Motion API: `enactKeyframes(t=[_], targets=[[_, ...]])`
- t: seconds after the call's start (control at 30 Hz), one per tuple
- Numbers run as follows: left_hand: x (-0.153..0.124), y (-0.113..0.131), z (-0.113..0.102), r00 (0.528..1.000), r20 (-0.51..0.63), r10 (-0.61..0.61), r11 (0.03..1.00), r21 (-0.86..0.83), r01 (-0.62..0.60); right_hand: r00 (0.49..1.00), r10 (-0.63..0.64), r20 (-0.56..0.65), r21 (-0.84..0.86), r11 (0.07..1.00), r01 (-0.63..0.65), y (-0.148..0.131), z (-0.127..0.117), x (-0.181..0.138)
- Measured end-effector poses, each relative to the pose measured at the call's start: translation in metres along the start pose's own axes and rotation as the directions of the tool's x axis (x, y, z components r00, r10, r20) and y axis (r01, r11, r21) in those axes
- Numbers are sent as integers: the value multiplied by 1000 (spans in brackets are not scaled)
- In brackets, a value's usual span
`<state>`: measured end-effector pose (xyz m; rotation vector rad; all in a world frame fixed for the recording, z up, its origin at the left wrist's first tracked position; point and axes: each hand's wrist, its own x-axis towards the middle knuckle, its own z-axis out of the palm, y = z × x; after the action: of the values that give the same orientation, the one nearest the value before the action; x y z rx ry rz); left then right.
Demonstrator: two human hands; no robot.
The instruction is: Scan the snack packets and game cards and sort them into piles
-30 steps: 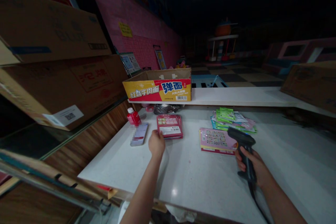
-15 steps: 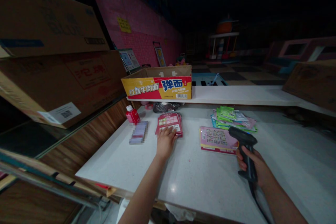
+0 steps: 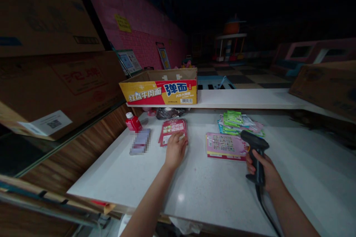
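Shifted from the left near corner of the red packets [image 3: 170, 127] to the right one since a second ago, my left hand [image 3: 175, 150] bends its fingers over their edge; from my remote post I cannot tell whether they pinch one or merely rest. The packets lie in a loosely fanned stack on the white bench [image 3: 211, 189], left of a pink sheet [image 3: 224, 144]. Thin, flat and glossy, they look light and fairly stiff, likely to slip over one another, so I judge a gentle thumb-and-finger pinch at that near corner the surest hold. My right hand [image 3: 269, 172] wraps the handle of a black scanner [image 3: 256, 141], its cord [image 3: 263, 206] trailing below; rigid and probably top-heavy, it seems best gripped high, just under the head.
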<state>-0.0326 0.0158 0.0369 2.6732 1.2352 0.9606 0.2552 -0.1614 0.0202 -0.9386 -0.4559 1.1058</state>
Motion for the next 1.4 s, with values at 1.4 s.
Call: enactKeyframes(t=[1.4], targets=[[71, 50, 51, 900, 427, -84, 286, -855, 432, 992, -90, -84, 135, 986, 101, -11, 6, 2]])
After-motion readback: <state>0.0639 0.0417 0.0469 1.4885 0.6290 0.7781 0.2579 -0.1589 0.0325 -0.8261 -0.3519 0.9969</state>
